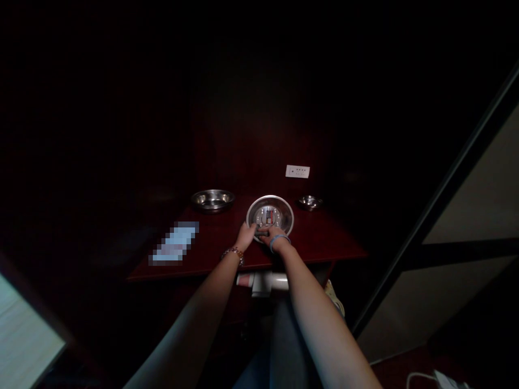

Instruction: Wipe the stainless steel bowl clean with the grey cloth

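A shiny steel bowl [279,212] is tilted toward me near the front of the dark red shelf [320,237]. A small dark and red patch, perhaps a label, shows on its bottom. My left hand [246,235] grips the bowl's near left rim, thumb over the edge. Inside the near side of the bowl, my right hand [272,235] has its fingers curled together, close to the left thumb. Something small and greyish lies at those fingertips, too dim to name. A bead bracelet is on the left wrist, a light blue band on the right.
A wider steel dish [213,208] stands back left, and a small steel bowl [310,202] back right. A white socket plate [297,172] is on the back wall. A blurred-out pale rectangle [174,244] lies at left. Paper cups [263,281] lie below the shelf edge.
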Demonstrator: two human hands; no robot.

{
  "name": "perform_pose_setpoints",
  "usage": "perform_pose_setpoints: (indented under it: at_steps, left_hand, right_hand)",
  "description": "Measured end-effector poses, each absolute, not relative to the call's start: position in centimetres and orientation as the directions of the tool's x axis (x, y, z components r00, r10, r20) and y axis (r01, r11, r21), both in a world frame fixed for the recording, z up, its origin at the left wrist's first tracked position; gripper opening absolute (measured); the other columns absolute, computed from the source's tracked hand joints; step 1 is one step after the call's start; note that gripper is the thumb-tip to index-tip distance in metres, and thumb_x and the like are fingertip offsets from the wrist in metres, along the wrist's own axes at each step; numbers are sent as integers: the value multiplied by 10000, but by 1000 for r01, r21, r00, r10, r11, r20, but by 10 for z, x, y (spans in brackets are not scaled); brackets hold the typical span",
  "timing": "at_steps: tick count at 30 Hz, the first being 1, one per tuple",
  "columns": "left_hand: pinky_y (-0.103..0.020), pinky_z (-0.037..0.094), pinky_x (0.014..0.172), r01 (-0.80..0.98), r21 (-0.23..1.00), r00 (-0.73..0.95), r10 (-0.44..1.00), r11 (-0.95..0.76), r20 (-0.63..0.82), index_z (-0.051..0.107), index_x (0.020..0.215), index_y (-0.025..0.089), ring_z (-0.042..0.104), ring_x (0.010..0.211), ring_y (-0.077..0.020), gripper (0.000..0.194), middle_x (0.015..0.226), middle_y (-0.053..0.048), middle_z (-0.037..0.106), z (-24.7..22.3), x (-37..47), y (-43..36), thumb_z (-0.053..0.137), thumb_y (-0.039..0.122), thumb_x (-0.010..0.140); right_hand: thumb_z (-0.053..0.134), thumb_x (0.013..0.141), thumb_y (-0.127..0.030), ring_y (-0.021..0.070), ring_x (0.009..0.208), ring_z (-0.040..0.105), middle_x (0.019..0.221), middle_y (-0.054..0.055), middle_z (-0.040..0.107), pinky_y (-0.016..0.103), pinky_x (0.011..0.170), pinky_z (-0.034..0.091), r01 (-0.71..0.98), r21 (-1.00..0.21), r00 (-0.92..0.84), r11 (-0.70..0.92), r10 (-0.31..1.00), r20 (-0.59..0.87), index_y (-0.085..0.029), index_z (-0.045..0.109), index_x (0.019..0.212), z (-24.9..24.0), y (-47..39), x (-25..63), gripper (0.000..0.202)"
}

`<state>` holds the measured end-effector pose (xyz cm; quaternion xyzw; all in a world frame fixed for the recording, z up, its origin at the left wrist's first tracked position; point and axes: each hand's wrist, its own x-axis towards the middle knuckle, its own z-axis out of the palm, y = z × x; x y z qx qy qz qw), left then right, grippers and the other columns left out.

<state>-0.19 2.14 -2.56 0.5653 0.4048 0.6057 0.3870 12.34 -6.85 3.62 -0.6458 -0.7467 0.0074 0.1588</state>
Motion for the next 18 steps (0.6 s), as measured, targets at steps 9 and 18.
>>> perform_pose_setpoints:
  at_steps: [9,18]
  left_hand:
    - [-360,474,978,-17,925,-14,926,-378,378,655,972,105,660,1022,-233,264,1045,-125,724,-18,2,12,557,183,740]
    - [-373,470,985,-8,916,-15,916,-402,402,661,980,97,663,997,-228,283,1002,-105,727,-18,3,11,547,153,727]
  right_hand:
    - [629,860,-235,162,1233,574,1343,-6,620,299,1052,420,845,-442,-215,300,948,233,-291,586,1320,21,-72,149,465]
    - [636,849,-240,188,1251,544,1339,31,619,330,1074,398,866,-369,-189,338,904,384,-262,590,1317,4,-79,144,471]
